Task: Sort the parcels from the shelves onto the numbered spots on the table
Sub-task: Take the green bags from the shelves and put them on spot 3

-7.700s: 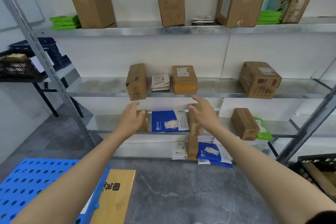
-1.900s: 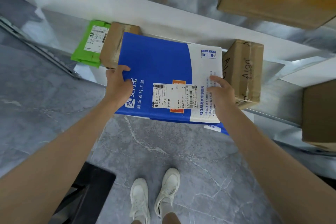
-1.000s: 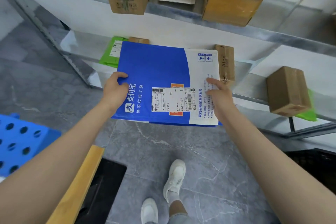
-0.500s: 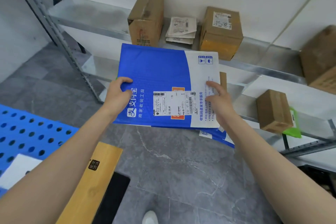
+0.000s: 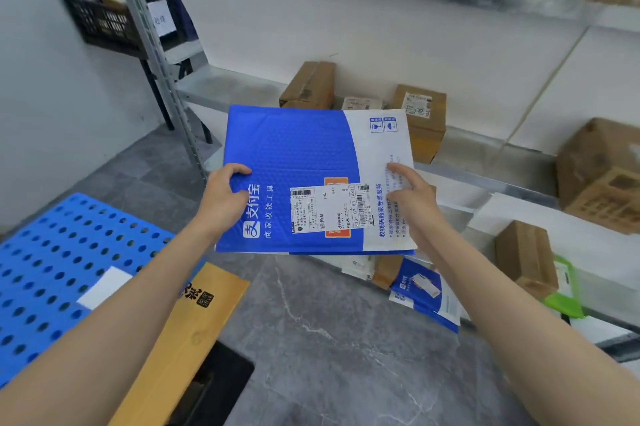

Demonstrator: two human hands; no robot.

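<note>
**A:** Far to the left of the blue mailer point(image 5: 294, 155), what is that?

**B:** The blue perforated surface point(image 5: 41, 270), with a white slip point(image 5: 104, 287) lying on it. I take the slip for one of the numbered spots, though no number is readable. Between that and the mailer, lower down, is a flat tan box point(image 5: 194, 332). I cannot tell whether it rests on the surface or beside it.

**A:** And the mailer itself?

**B:** It is off the shelf point(image 5: 225, 90), in the air and roughly level. The left grip point(image 5: 221, 200) is closed on its left edge, thumb on top and fingers under. The right grip point(image 5: 412, 204) pinches the white right edge the same way.

**A:** Why hold both edges?

**B:** It looks soft and padded, so held by one edge it would probably sag. Two holds keep it flat, with the shipping label point(image 5: 329, 209) face up. That is probably so it can be read to choose a spot.

**A:** And to the right of the mailer?

**B:** Parcels not yet sorted. A labelled brown box point(image 5: 426, 121) is just behind its top right corner. A second blue mailer point(image 5: 422, 290) is below that corner. Further right, a small brown box point(image 5: 523, 252) sits beside a green mailer point(image 5: 564, 297).

**A:** Next?

**B:** Most likely the mailer is carried leftward to the surface.
</note>
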